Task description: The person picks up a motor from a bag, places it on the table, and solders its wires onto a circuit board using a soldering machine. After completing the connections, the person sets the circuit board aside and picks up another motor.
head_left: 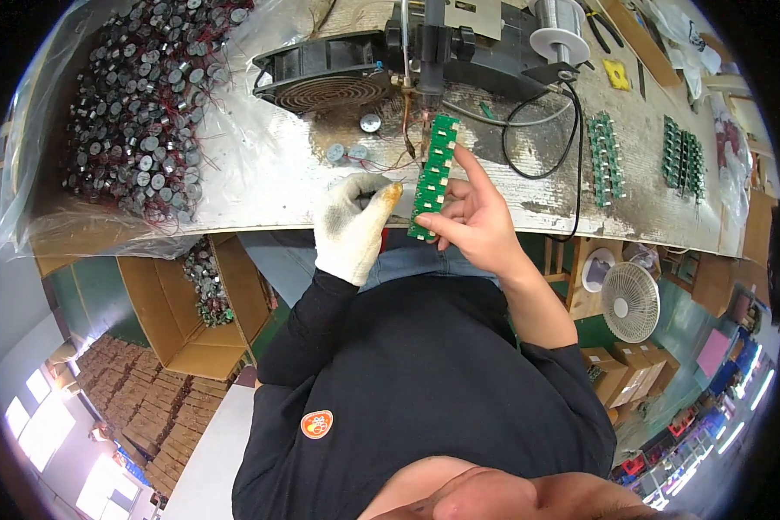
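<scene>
My right hand (pixel 477 208) holds a long green circuit board (pixel 436 173) upright, thumb on its near end and fingers along its right side and behind it. White connectors line the board. My left hand (pixel 355 221), in a white glove with a stained thumb tip, is closed beside the board's left edge. Whatever it pinches is too small or hidden to name. Just beyond it lie two small round grey parts (pixel 345 153) with thin wires, and another round part (pixel 370 123) sits farther back. The board's far end is close to the soldering tip (pixel 425 121) of a stand.
A heap of round wired parts (pixel 143 113) covers the bench's left on clear plastic. A black fan (pixel 325 74) and a solder wire spool (pixel 559 30) stand at the back. Finished-looking board strips (pixel 605 160) lie right of a black cable (pixel 572 147). An open carton (pixel 195 303) stands below.
</scene>
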Action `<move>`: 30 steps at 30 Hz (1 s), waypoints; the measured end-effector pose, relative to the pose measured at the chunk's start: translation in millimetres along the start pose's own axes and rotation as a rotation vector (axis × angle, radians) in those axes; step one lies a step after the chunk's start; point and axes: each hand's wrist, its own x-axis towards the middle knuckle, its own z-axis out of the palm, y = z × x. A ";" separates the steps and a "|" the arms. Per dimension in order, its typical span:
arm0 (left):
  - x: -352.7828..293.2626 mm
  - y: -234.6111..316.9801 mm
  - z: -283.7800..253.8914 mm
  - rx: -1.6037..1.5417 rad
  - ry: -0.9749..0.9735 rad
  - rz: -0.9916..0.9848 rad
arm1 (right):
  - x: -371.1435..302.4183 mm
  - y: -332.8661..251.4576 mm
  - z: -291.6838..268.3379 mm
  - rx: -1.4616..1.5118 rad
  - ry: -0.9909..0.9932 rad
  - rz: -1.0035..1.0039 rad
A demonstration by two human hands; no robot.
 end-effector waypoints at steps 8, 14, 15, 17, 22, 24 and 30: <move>6.7 1.4 12.5 -0.207 -0.031 -0.069 | -0.6 2.6 -1.6 0.008 -0.028 -0.043; 11.7 4.2 12.1 -0.231 -0.071 -0.159 | 1.1 2.2 -1.9 0.055 -0.026 -0.070; 11.9 2.0 12.3 -0.243 -0.067 -0.134 | 1.4 2.4 -1.5 0.056 -0.025 -0.070; 13.0 0.3 12.3 -0.255 -0.063 -0.109 | 2.3 2.4 -0.5 0.065 -0.021 -0.082; 16.2 -0.1 12.5 -0.252 -0.053 -0.075 | 4.7 -0.4 0.4 0.085 -0.018 -0.082; 14.5 5.3 12.9 -0.242 -0.036 -0.066 | 4.8 -2.6 1.1 0.090 -0.021 -0.087; 12.8 3.6 14.1 -0.172 -0.017 -0.015 | 3.1 -1.4 -0.3 0.052 -0.010 -0.129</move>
